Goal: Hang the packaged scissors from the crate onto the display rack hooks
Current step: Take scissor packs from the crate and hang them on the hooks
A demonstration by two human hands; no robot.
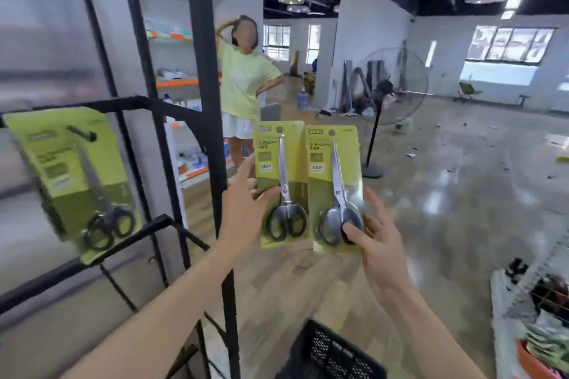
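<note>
- Scissors packs, three counted: one in the left hand (246, 203), pinched at its left edge (278, 181); one in the right hand (374, 243), gripped at the handles (335, 191); one hanging on a rack hook (74, 175).
- Black rack post (204, 101) stands between the held packs and the hung one.
- One black crate (329, 351) sits below; one standing fan (388, 86) and one person (243, 83) are behind.
</note>
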